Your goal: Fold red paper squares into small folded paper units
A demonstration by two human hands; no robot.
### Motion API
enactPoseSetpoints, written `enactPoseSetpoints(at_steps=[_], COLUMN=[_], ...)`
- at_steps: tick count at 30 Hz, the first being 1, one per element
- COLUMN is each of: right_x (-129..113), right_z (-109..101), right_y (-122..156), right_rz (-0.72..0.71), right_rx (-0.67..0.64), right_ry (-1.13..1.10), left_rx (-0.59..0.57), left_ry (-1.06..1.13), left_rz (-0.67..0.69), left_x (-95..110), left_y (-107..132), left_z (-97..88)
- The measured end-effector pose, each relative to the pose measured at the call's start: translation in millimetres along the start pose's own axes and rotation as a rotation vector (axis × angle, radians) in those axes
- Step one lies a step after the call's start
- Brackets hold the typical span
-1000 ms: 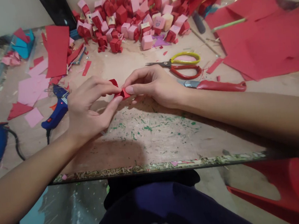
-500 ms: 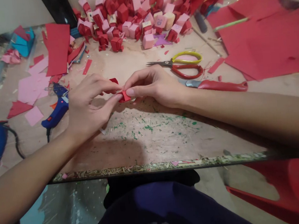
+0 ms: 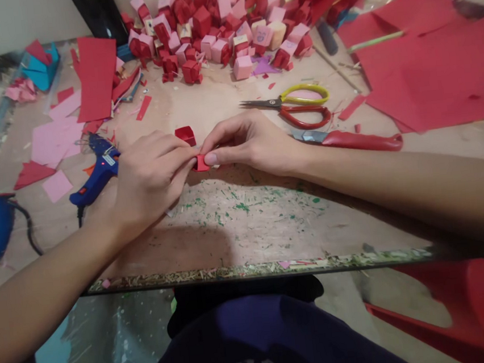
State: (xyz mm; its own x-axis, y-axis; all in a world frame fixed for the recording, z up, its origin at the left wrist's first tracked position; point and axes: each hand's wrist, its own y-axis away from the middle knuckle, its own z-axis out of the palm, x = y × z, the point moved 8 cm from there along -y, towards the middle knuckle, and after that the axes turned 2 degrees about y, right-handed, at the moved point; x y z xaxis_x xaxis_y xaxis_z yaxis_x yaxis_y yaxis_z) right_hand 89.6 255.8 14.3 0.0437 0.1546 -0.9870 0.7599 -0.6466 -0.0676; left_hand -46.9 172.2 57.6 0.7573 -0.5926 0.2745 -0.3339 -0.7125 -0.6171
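Observation:
Both hands meet over the middle of the wooden table. My left hand and my right hand pinch a small piece of folded red paper between their fingertips, pressing it down close to the table. Just behind the fingers a small open red paper box stands on the table, apart from the piece that I hold.
A blue glue gun lies left of my left hand. Scissors with yellow and red handles and a red-handled cutter lie right. Several red and pink paper cubes are heaped at the back, red sheets at right.
My left hand has closed in on the red piece and both hands have pressed it lower. The small red box behind the fingers now shows clearly.

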Motion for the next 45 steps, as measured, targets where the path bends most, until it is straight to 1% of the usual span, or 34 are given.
enactPoseSetpoints(at_steps=[3,6,9,11,13,14,17,20,22,24,26,27,29,31,34,37,40,42,45], right_x=[1,3,1,1,1,1,5,8,8,5,2,0,-4,-11,-21,-28,-29,-28,-30], right_z=[1,1,5,5,1,0,-4,-10,-13,-16,-19,-20,-23,-24,-22,-14,-6,-3,0], right_y=[1,1,1,1,1,2,3,6,7,7,8,8,8,8,8,10,13,14,16], right_rz=[0.011,0.043,0.069,0.107,0.134,0.139,0.155,0.160,0.140,0.120,0.102,0.093,0.056,-0.010,-0.108,-0.174,-0.213,-0.239,-0.331], right_rx=[0.011,0.032,-0.009,-0.006,0.031,0.048,0.100,0.194,0.250,0.287,0.316,0.330,0.340,0.333,0.294,0.243,0.225,0.220,0.221], right_ry=[-0.019,-0.079,-0.147,-0.167,-0.192,-0.210,-0.293,-0.387,-0.432,-0.396,-0.319,-0.287,-0.214,-0.082,0.160,0.314,0.372,0.379,0.436], left_rx=[0.031,0.022,0.045,0.049,0.062,0.047,0.023,0.011,-0.043,-0.151,-0.243,-0.310,-0.414,-0.467,-0.472,-0.492,-0.502,-0.502,-0.436], left_ry=[-0.015,-0.003,-0.003,-0.021,0.009,0.043,0.141,0.206,0.246,0.295,0.369,0.411,0.493,0.554,0.625,0.672,0.672,0.654,0.545], left_rz=[-0.001,0.030,0.064,0.071,0.025,-0.004,-0.077,-0.189,-0.250,-0.307,-0.360,-0.391,-0.456,-0.479,-0.451,-0.423,-0.447,-0.440,-0.380], left_x=[2,8,14,15,11,7,-6,-27,-43,-59,-71,-74,-77,-72,-59,-49,-48,-47,-44], left_y=[0,-3,-5,-6,-9,-11,-23,-34,-38,-38,-36,-34,-28,-24,-21,-18,-13,-11,-9], left_z=[-1.0,-1.7,-4.0,-2.8,-4.0,-4.6,-17.5,-36.9,-39.5,-29.0,-12.8,-2.1,15.9,26.4,31.1,35.5,42.1,46.0,45.3])
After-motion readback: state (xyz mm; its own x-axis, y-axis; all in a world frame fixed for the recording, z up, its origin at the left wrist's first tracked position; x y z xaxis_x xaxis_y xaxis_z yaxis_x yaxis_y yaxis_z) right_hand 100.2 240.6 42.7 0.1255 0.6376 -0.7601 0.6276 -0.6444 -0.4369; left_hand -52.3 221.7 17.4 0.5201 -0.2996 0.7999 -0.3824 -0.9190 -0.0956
